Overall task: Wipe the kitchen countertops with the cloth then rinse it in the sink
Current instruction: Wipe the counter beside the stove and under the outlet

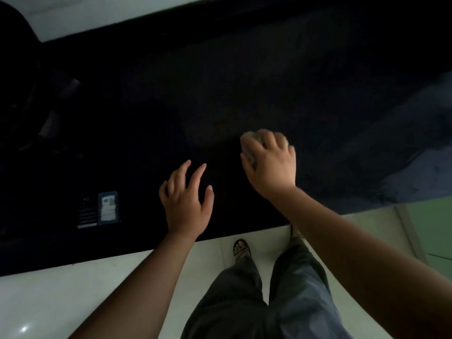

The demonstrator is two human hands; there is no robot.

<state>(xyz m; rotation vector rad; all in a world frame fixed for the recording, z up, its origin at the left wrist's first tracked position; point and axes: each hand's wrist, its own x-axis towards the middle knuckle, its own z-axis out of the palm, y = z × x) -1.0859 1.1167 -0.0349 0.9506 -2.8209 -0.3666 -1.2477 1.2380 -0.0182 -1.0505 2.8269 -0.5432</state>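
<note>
1. The countertop (244,81) is black and very dim; it fills the upper two thirds of the view, and its front edge runs aslant from lower left to right.
2. The right hand (271,165) lies palm down on the countertop, right of centre, with its fingers curled over a small pale cloth (247,146) and gripping it.
3. The cloth is bunched under that hand; only bits show past the fingertips and between the fingers.
4. The left hand (186,199) is near the front edge, just beside the right hand and apart from it, holding nothing.
5. Its fingers are spread and slightly bent; I cannot tell whether they touch the surface.
6. A label (107,209) with a pale blue panel lies flat on the dark surface left of the left hand.
7. Below the edge is a pale tiled floor (73,289), with dark trousers (244,302) and a sandal (241,248).
</note>
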